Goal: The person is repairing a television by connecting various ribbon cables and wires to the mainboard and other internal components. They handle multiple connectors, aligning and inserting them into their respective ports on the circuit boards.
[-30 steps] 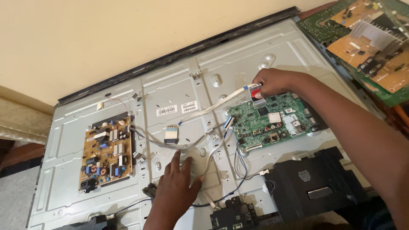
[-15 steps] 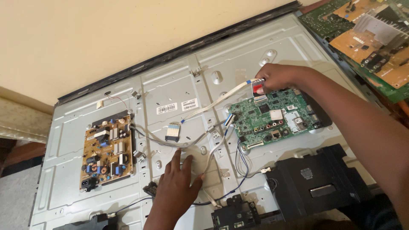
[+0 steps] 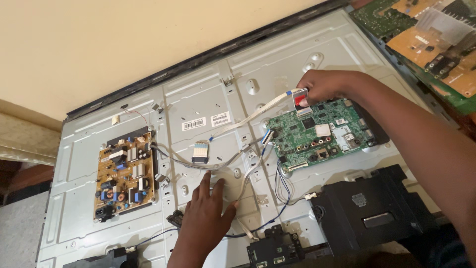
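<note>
A plain cream wall runs behind a flat-panel television laid face down, its grey metal back panel (image 3: 277, 64) exposed and filling most of the view. Spare circuit boards (image 3: 426, 34), green and orange, lie at the upper right beyond the panel's edge.

The right hand (image 3: 325, 85) sits at the upper left corner of the green main board (image 3: 325, 134), which is mounted right of the panel's centre. Its fingers are pressed together, pinching the end of a white flat ribbon cable (image 3: 258, 113) at a red tab just above the board's edge. The cable runs from there down and left across the panel, towards a small blue-ended flex connector (image 3: 200, 152).

The left hand (image 3: 208, 208) rests palm down on the panel near the lower centre, fingers spread and holding nothing, touching the metal beside a bundle of grey and blue wires (image 3: 280, 191).

An orange-brown power supply board (image 3: 124, 174) sits at the left, well apart from both hands. A black plastic cover (image 3: 369, 211) lies at the lower right, below the main board.
</note>
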